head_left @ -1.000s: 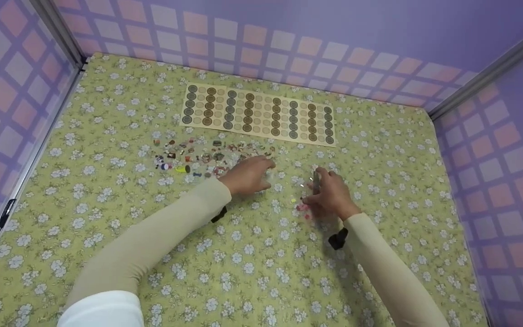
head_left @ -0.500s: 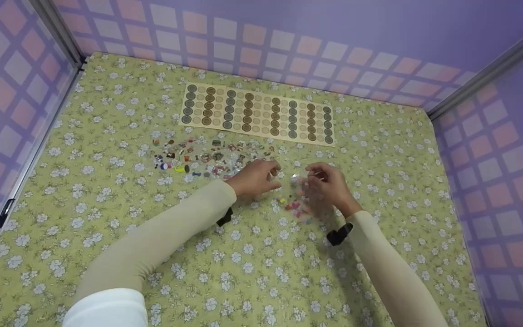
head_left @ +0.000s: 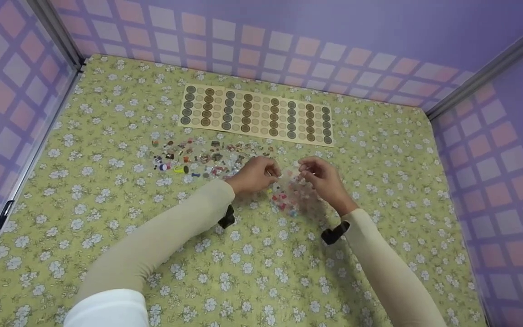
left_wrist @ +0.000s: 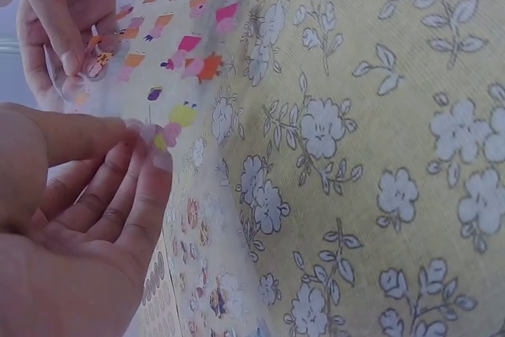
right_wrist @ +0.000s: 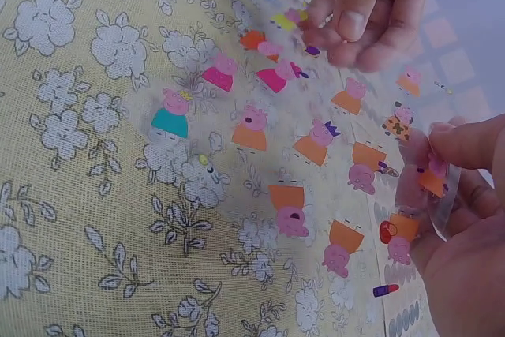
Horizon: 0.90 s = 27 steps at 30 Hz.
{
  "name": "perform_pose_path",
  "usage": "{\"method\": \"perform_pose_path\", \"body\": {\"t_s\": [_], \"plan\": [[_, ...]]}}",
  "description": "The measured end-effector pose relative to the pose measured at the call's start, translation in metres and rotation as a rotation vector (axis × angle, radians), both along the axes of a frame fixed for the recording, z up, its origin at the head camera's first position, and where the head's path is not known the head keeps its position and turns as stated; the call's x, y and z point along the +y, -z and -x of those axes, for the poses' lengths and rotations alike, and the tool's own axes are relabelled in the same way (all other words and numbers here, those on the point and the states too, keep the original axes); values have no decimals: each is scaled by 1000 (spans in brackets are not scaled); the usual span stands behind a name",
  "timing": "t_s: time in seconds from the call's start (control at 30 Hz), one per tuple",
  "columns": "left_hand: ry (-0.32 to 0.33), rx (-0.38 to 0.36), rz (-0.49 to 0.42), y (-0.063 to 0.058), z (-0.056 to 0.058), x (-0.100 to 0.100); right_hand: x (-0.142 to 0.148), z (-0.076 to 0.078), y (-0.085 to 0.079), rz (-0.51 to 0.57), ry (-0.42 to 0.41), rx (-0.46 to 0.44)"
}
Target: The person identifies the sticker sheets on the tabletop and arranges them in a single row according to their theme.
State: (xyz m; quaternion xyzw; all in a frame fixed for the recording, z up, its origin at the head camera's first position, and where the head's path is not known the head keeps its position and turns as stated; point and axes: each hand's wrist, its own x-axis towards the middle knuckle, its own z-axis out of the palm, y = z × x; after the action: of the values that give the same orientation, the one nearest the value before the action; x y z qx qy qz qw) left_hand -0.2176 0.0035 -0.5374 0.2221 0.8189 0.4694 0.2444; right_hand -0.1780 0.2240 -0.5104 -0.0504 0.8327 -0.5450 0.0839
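A clear sticker sheet point(head_left: 284, 200) hangs between my two hands above the cloth. Cartoon pig stickers in orange, pink, yellow and teal cover it, best seen in the right wrist view on the sheet point(right_wrist: 319, 144). With thumb and fingertips my left hand point(head_left: 253, 175) pinches its left edge, close to a yellow-dressed pig sticker point(left_wrist: 183, 114). My right hand point(head_left: 327, 181) grips the opposite side, where the film bends between thumb and curled fingers point(right_wrist: 465, 195). Whether the left fingertips also hold a loose sticker cannot be told.
Behind my left hand, more clear sheets with small colourful stickers point(head_left: 186, 156) lie on the floral cloth point(head_left: 225, 272). Farther back is a long cream sheet point(head_left: 261, 113) printed with rows of dark and pale circles. Purple checked panels point(head_left: 288, 41) enclose the surface.
My right hand has moved left and slightly up, turning the sticker sheet so more of it faces the head camera. The left hand has shifted slightly right and now pinches the sheet's edge.
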Motion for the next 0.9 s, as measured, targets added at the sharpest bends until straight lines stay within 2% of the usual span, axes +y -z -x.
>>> {"method": "perform_pose_path", "body": {"t_s": [0.33,0.57,0.63,0.73,0.9], "plan": [[-71,4,-22,-7,5,-10,10,-2,1,84,25,-42],[-90,1,-27,-13,8,-12,11,-3,0,32,20,-91],[-94,3,-27,-13,8,-11,14,-1,9,16,14,-94],[-94,1,-42,-13,9,-11,16,-1,12,6,-4,-106],[-123,-9,-69,-9,11,-12,15,-4,10,41,12,-103]]}}
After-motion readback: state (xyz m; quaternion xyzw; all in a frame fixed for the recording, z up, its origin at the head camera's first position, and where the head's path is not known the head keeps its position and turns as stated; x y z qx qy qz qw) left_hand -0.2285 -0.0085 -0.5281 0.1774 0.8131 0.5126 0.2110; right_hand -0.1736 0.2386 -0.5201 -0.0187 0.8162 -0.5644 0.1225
